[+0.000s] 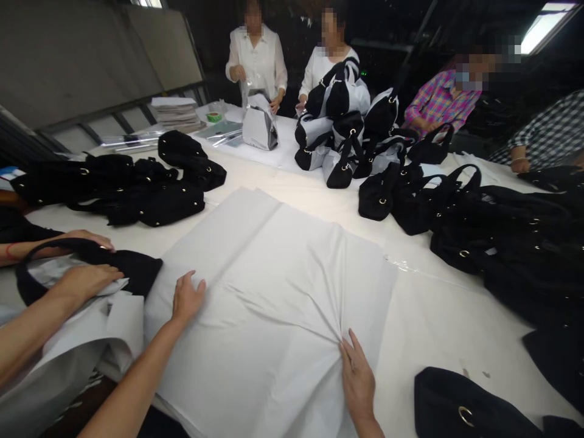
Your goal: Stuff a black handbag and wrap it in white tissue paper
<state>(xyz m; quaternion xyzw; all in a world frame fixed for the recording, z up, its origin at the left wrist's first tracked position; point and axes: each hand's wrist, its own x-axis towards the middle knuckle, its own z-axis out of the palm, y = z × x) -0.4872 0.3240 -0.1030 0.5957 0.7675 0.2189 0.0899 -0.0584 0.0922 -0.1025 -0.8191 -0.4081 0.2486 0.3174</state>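
Note:
A stack of large pale grey sheets of tissue paper (255,274) lies across the table in front of me. My right hand (358,377) pinches the top sheet near its right side, and creases fan out from the fingertips. On the left part of the paper rests my left hand (188,298), its fingers apart and holding nothing. Just beyond it, a co-worker's hands (89,280) press crumpled paper about a black handbag (139,267). Another black bag (465,404) with a gold ring lies at the lower right of my right hand.
Black bags (155,201) lie at the left. More black bags (483,219) line the right side, and a heap of paper-wrapped bags (342,121) stands at the back. Several people work around the table. One holds a bag in clear plastic (259,128), near a pile of flat sheets (177,114).

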